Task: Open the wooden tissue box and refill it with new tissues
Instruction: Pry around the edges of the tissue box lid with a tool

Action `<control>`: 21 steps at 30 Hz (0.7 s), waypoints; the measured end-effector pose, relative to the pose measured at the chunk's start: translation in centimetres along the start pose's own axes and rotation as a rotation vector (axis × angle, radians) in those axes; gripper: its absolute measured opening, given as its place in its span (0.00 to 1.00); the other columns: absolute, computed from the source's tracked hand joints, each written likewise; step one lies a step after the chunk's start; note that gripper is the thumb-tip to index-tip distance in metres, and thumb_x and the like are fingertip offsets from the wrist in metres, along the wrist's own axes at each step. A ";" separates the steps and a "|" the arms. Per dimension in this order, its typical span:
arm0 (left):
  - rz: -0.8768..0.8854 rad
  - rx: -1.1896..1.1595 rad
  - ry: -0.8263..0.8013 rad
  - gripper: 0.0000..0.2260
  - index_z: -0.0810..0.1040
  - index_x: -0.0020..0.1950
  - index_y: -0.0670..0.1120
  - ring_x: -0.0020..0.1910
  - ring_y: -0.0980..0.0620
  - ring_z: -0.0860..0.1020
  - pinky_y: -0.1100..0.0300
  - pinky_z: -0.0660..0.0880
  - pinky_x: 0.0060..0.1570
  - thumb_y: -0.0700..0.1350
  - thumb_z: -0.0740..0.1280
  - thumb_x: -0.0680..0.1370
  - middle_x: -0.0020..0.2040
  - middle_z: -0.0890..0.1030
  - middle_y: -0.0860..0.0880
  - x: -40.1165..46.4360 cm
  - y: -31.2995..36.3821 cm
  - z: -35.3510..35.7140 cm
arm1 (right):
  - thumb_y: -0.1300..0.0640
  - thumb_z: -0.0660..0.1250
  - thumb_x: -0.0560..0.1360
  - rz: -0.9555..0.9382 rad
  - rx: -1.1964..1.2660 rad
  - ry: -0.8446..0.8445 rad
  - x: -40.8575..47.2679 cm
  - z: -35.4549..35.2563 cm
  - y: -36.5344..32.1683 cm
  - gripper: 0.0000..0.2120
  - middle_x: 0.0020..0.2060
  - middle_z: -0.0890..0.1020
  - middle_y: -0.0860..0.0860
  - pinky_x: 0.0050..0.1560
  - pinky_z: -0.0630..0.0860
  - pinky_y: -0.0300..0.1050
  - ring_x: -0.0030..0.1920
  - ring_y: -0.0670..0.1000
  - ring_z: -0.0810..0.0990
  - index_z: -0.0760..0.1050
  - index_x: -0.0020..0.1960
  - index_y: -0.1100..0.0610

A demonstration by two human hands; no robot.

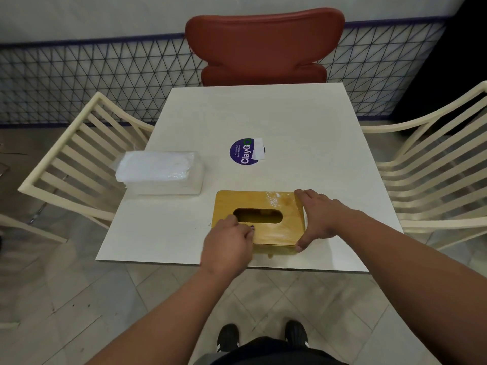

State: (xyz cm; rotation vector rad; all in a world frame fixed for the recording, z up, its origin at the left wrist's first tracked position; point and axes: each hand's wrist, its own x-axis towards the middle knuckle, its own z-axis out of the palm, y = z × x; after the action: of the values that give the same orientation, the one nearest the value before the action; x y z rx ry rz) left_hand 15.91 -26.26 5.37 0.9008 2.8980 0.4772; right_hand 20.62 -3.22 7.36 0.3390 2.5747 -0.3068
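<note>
While gripped at both ends, wooden tissue box between left hand and right hand

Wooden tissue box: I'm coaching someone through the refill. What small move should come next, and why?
Probably slide or lift the lid off. The right hand braces the wooden tissue box at its end, the left hand has its fingers at the slot edge, the lid is still on, and the tissue pack waits unopened beside it.

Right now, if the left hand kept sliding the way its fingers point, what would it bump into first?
Probably the edge of the oval slot in the wooden tissue box. The left hand rests on the lid with fingers aimed up and right toward that opening. Depth is hard to judge here.
</note>
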 end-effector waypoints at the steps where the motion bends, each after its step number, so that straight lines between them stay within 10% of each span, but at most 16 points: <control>1: 0.034 -0.001 -0.031 0.15 0.82 0.53 0.52 0.48 0.51 0.73 0.59 0.71 0.42 0.53 0.57 0.81 0.48 0.74 0.52 0.0 0.8 0.2 | 0.33 0.79 0.53 0.005 0.002 -0.004 0.0 0.0 0.0 0.68 0.76 0.56 0.50 0.68 0.67 0.58 0.73 0.57 0.61 0.41 0.78 0.51; 11: -0.124 0.029 0.060 0.13 0.84 0.47 0.49 0.42 0.49 0.74 0.57 0.72 0.35 0.52 0.61 0.79 0.40 0.72 0.50 -0.3 -4.9 -1.4 | 0.34 0.80 0.53 0.016 0.028 -0.023 -0.1 -0.1 -0.1 0.68 0.75 0.56 0.51 0.68 0.67 0.59 0.72 0.57 0.61 0.41 0.78 0.51; 21: 0.204 0.059 -0.116 0.16 0.81 0.56 0.49 0.48 0.49 0.72 0.55 0.71 0.43 0.51 0.56 0.81 0.49 0.75 0.49 0.1 5.4 1.5 | 0.33 0.79 0.53 0.001 0.033 0.024 -0.2 0.4 0.3 0.67 0.74 0.58 0.50 0.65 0.69 0.57 0.71 0.57 0.63 0.43 0.78 0.51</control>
State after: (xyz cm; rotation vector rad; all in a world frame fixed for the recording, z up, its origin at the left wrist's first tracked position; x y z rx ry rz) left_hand 18.96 -21.60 5.67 1.1983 2.7429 0.3406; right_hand 21.10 -3.12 7.08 0.3583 2.5953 -0.3474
